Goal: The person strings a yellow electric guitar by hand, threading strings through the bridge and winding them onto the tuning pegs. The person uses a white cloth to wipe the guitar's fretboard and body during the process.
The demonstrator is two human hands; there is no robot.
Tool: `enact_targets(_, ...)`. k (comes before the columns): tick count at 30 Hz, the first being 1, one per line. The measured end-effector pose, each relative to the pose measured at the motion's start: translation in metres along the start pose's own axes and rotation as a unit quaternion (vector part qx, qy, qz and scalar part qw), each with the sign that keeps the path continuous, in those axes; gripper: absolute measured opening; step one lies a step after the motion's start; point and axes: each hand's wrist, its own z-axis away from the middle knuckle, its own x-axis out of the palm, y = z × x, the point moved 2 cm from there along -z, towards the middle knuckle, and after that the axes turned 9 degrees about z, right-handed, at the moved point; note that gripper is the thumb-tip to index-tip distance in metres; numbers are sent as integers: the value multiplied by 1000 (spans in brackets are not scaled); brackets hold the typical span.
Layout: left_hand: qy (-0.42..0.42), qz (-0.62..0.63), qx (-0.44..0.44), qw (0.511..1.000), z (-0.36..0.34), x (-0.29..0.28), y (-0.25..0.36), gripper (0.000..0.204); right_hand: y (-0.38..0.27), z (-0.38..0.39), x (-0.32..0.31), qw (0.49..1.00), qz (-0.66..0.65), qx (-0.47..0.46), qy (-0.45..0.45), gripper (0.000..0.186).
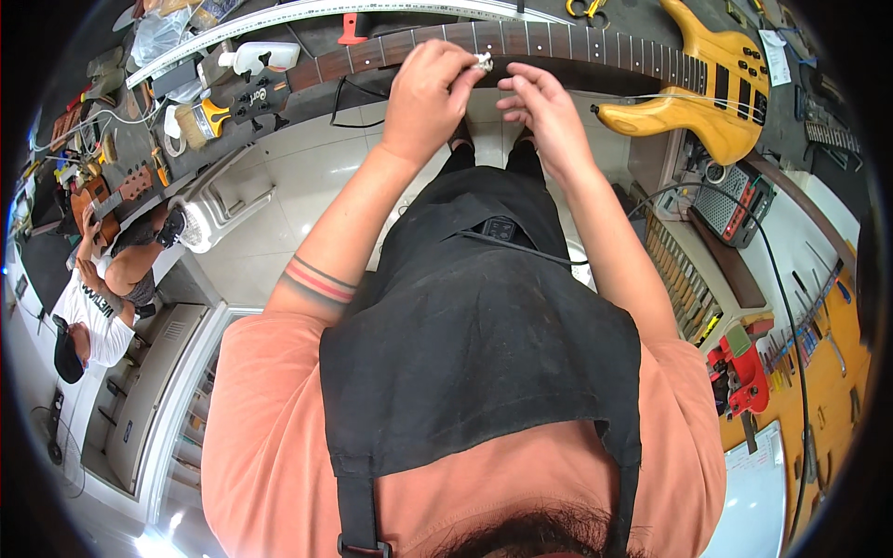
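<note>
A bass guitar lies across the bench, its yellow body (726,121) at the right and its dark fretboard (465,41) running left to a black headstock (262,99). My left hand (423,100) is at the near edge of the fretboard, thumb and fingers pinched on a small silvery-white crumpled thing (483,62). What exactly it is cannot be made out. Just to the right, my right hand (549,119) hovers with fingers spread and slightly bent, holding nothing that shows. A thin pale string (651,96) stretches from near this hand over the bass body.
Left on the bench are a white bottle (262,58), a yellow-handled brush (200,121) and a long ruler (307,13). A red-handled tool (352,30) lies behind the neck. Lower right stands a grey-red radio (735,203). Another person (102,307) sits far left with a guitar.
</note>
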Motion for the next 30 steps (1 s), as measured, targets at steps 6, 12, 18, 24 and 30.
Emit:
enact_targets(6,-44,-89,55,994,-30,10,-5,9,10,-30,-10,998,-65,11,24,33)
enact_targets(12,-11,-110,47,993,-61,14,-6,11,7,-34,-13,998,-67,-13,17,26)
enact_targets(18,-24,-137,78,987,-25,16,-6,8,13,-42,-15,996,-93,-4,14,26)
enact_targets(24,-115,-42,38,992,59,13,18,10,10,-32,-15,1000,-10,-3,-8,22)
enact_targets(30,-209,0,-177,962,117,13,21,10,21,-4,-2,958,254,-128,-38,22)
